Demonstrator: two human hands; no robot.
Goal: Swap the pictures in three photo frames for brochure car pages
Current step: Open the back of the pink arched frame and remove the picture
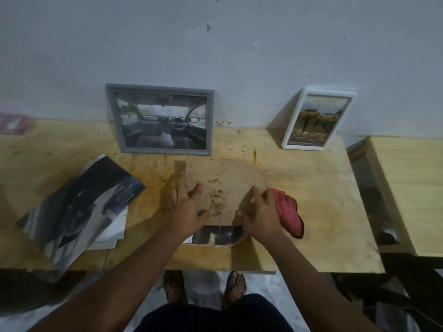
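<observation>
the brochure (79, 207) lies at the left, and behind it the grey frame (160, 121) already shows a car page. the left hand (189, 207) presses spread fingers on the backing board (225, 185), which covers the pink frame (215, 244) mid-table. the board should seat squarely, so ease the corners in evenly. the right hand (261, 214) curls round its right edge, beside a red cloth (290, 214). the white frame (316, 118) stands far right.
</observation>
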